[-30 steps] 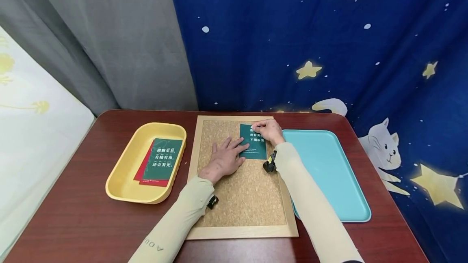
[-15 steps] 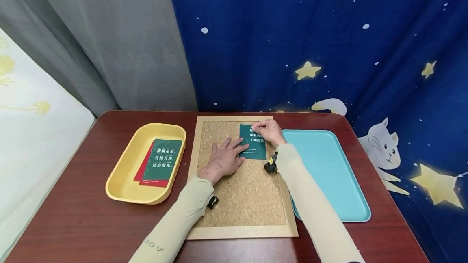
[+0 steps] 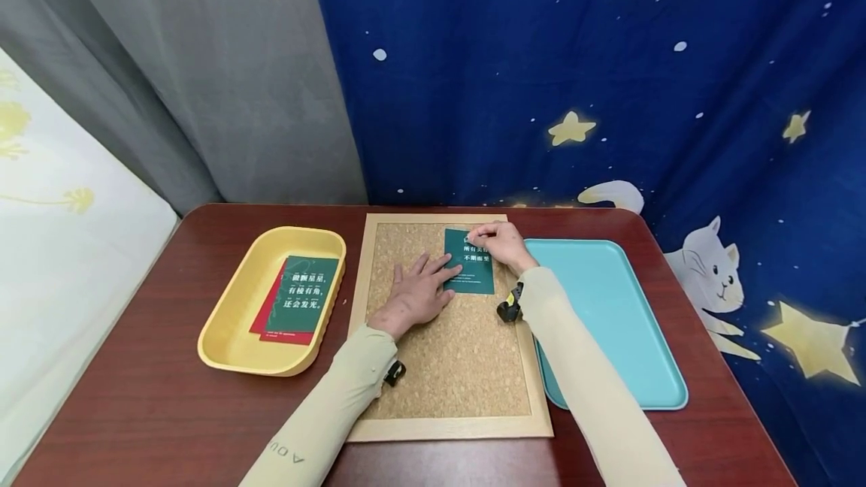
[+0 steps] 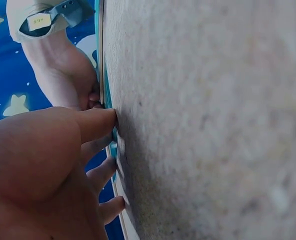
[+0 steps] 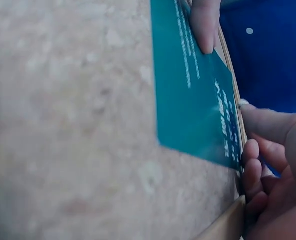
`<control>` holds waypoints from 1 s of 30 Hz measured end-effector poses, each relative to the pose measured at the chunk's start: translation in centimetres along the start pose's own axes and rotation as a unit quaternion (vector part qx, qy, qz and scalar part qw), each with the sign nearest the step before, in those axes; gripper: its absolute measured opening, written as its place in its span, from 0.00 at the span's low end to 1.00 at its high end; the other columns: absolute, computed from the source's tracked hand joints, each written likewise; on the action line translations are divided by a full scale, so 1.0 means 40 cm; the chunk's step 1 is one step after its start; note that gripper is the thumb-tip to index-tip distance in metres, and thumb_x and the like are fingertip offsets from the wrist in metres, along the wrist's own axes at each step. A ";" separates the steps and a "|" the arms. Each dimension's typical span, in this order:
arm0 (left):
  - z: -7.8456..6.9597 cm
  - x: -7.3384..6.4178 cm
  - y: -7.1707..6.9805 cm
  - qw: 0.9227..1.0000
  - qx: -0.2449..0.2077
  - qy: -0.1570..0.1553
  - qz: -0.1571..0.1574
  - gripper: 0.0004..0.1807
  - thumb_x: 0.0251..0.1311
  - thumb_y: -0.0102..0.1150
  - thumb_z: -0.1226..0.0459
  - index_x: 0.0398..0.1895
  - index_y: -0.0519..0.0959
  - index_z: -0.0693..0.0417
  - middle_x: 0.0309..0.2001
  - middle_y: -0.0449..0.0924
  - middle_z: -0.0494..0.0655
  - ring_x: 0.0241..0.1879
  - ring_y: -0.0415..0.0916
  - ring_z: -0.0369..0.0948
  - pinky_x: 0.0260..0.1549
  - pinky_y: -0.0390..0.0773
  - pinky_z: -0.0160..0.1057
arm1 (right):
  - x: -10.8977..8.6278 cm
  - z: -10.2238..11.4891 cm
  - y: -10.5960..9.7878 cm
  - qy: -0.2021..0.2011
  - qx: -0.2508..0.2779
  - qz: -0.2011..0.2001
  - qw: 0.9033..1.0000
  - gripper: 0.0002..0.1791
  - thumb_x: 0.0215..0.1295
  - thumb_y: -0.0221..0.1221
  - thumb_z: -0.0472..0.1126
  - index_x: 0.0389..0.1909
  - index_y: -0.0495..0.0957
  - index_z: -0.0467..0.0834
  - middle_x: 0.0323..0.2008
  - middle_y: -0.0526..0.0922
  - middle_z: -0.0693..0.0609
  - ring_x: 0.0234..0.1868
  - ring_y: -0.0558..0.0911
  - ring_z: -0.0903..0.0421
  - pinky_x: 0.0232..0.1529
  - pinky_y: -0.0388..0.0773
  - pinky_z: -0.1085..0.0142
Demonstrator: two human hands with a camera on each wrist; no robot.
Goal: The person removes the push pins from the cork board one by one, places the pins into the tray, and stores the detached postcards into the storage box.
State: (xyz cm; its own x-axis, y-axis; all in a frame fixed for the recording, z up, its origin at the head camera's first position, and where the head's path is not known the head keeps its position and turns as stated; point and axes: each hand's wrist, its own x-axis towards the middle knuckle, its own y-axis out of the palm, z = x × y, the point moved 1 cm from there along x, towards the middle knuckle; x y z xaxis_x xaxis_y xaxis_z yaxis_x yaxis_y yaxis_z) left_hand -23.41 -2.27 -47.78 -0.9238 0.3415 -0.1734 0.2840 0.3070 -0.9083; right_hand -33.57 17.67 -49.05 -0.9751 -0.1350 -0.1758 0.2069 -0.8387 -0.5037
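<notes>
A dark green card [image 3: 471,276] with white lettering lies on the upper right of the framed cork board [image 3: 467,367]. My left hand [image 3: 414,299] rests flat, fingers spread, with its fingertips over the card's left edge. In the left wrist view its fingers [image 4: 100,122] reach down to the board's surface. At the card's upper right, my right hand [image 3: 502,244] has its thumb and fingers together around a small whitish thing [image 5: 243,102], mostly hidden by the fingertips. The other right fingers [image 5: 253,175] are curled beside the card's top end.
Left of the board stands a yellow tray [image 3: 226,337] holding a green card [image 3: 307,299] over red cards [image 3: 271,307]. A light blue tray [image 3: 609,307] lies to the right, partly under my right forearm. Curtains hang behind the reddish-brown table [image 3: 155,397].
My right wrist and forearm have shifted slightly to the right, while the fingertips stay at the card's upper part. The left hand and the card have kept their places.
</notes>
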 end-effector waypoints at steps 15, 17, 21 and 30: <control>-0.003 -0.002 0.001 1.000 -0.005 -0.002 0.001 0.29 0.78 0.53 0.51 0.79 0.65 0.31 0.84 0.53 0.37 0.86 0.42 0.51 0.78 0.40 0.74 | -0.021 -0.024 -0.013 -0.036 0.034 -0.007 0.999 0.13 0.74 0.63 0.47 0.53 0.87 0.46 0.62 0.81 0.47 0.63 0.78 0.47 0.66 0.75 0.50; -0.003 -0.002 0.001 1.000 -0.005 -0.001 0.000 0.29 0.77 0.54 0.51 0.79 0.65 0.31 0.84 0.54 0.37 0.86 0.42 0.52 0.78 0.40 0.74 | -0.024 -0.025 -0.013 -0.038 0.036 -0.007 0.999 0.14 0.75 0.63 0.47 0.54 0.87 0.46 0.63 0.81 0.47 0.64 0.79 0.47 0.66 0.76 0.50; -0.001 -0.001 0.003 1.000 -0.005 0.001 0.000 0.29 0.77 0.54 0.51 0.79 0.66 0.31 0.84 0.54 0.38 0.86 0.43 0.52 0.78 0.41 0.75 | -0.031 -0.022 -0.016 -0.039 0.039 -0.010 0.998 0.14 0.74 0.63 0.46 0.54 0.87 0.45 0.65 0.80 0.47 0.66 0.77 0.46 0.67 0.75 0.48; 0.000 0.003 0.002 1.000 -0.006 0.000 0.000 0.29 0.78 0.53 0.51 0.79 0.65 0.31 0.84 0.53 0.37 0.86 0.42 0.51 0.78 0.40 0.75 | -0.044 -0.017 -0.029 -0.043 0.052 -0.028 0.997 0.15 0.74 0.63 0.45 0.54 0.86 0.42 0.60 0.80 0.45 0.63 0.75 0.46 0.66 0.72 0.50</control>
State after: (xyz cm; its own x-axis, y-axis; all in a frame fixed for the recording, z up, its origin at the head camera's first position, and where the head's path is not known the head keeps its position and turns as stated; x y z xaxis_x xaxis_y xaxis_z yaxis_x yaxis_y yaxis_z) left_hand -23.51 -2.20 -47.87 -0.9236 0.3416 -0.1739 0.2876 0.3179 -0.9034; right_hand -32.06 19.24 -48.76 -0.9891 -0.1274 -0.0741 0.1468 -0.8960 -0.4191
